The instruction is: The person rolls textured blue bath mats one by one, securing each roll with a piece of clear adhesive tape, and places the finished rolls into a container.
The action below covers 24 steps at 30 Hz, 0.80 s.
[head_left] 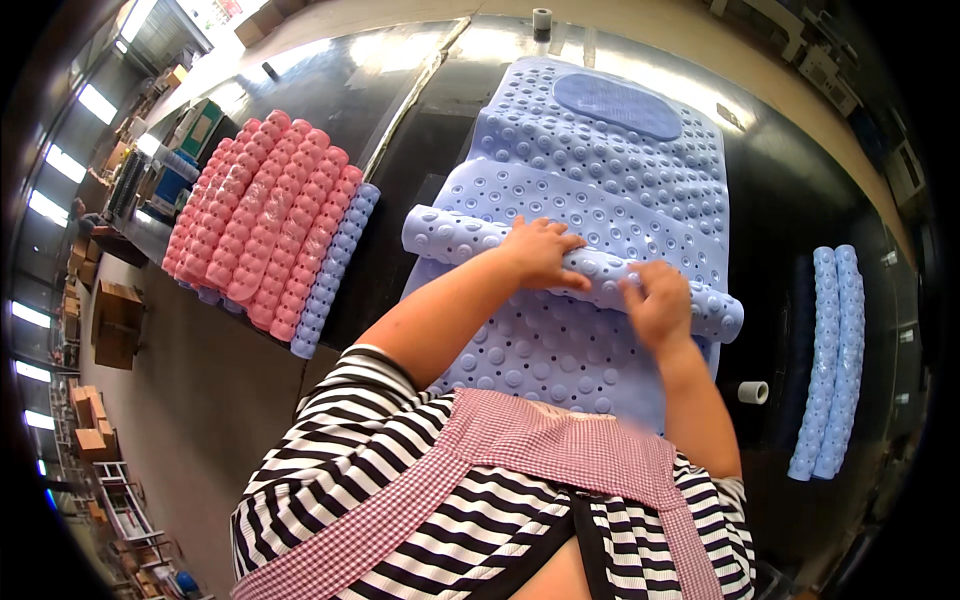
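A light blue rubber bath mat with round suction cups forms a roll [450,235] lying crosswise in front of me. Under and beyond it more blue matting [610,190] is spread flat, with a smooth oval panel [615,105] near the far end. My left hand [543,255] rests on the roll left of its middle, fingers spread and palm down. Farther right, my right hand [660,302] is at the near side of the roll. Its fingers are bent and smeared by motion, so their grip is unclear.
Pink rolled mats [265,215] are piled on the left of the dark table [400,190], with blue rolls [335,270] beside and under them. Two blue rolls [838,360] lie at the right. One white tape roll [753,392] is near them, another [541,20] at the far edge.
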Each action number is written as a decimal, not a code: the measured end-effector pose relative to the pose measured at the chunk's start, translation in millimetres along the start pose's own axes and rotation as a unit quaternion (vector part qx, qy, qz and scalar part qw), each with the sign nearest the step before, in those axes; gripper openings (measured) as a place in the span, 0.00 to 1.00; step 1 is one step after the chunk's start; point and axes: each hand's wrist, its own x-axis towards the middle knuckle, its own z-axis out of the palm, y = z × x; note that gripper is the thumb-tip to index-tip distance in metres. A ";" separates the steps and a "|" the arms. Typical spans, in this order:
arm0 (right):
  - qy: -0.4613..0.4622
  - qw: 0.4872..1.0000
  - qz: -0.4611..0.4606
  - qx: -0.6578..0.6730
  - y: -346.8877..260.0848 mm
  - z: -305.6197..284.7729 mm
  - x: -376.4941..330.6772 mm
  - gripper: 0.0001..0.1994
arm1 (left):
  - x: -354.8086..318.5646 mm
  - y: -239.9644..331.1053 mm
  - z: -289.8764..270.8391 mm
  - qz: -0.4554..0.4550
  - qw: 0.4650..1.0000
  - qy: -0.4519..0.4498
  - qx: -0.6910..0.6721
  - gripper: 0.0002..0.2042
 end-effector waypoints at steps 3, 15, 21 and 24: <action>0.006 0.991 -0.081 -0.105 -22.1 6.8 -12.9 0.39 | 35.1 -15.9 -9.7 0.018 1.000 0.017 -0.004 0.40; 0.020 0.982 -0.068 -0.175 29.0 45.6 44.3 0.47 | 26.6 2.9 -10.9 0.059 0.980 0.117 0.152 0.52; 0.109 0.977 -0.137 -0.119 10.9 14.8 10.0 0.24 | 3.6 6.3 5.3 0.085 0.967 0.141 0.196 0.42; 0.118 0.975 -0.146 -0.122 -10.7 -11.1 -71.2 0.24 | -73.3 50.7 31.6 0.107 0.968 0.164 0.159 0.33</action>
